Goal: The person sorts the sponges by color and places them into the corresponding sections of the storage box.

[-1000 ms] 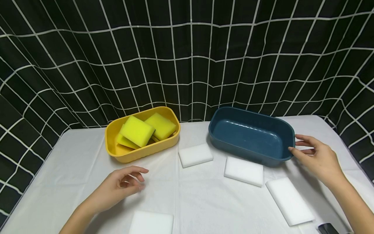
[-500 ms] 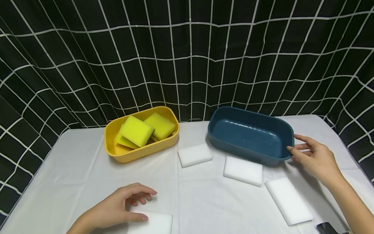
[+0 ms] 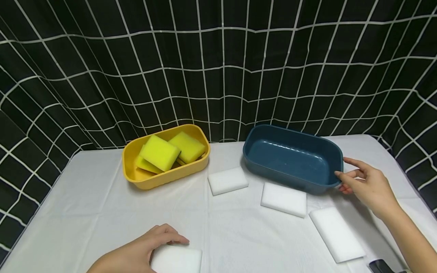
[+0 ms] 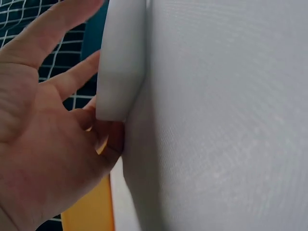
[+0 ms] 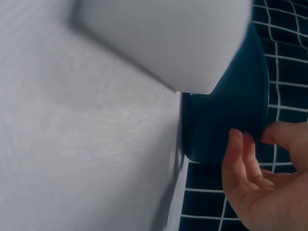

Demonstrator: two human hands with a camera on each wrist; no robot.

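At the bottom of the head view my left hand (image 3: pixel 136 248) grips a white sponge (image 3: pixel 179 259) lying on the table, the index finger along its far edge. The left wrist view shows fingers bent close round that sponge (image 4: pixel 122 62); the thumb tip runs out at the top of that view. On the far right, my right hand (image 3: pixel 370 187) holds the end of a blue plastic bin (image 3: pixel 290 159). Its thumb lies at the rim and its fingers are against the outer wall (image 5: pixel 226 120). No sponges show inside the blue bin.
Behind on the left stands a yellow bin (image 3: pixel 164 180) with several yellow sponges (image 3: pixel 160 151). Three more white sponges lie before the blue bin: left (image 3: pixel 228 181), middle (image 3: pixel 284 200) and right (image 3: pixel 338 234). A small black object (image 3: pixel 380 266) shows at bottom right.
My left hand has come down and toward me, from in front of the yellow bin to the nearest white sponge, and its fingers have closed in round it. The right hand stays at the blue bin.
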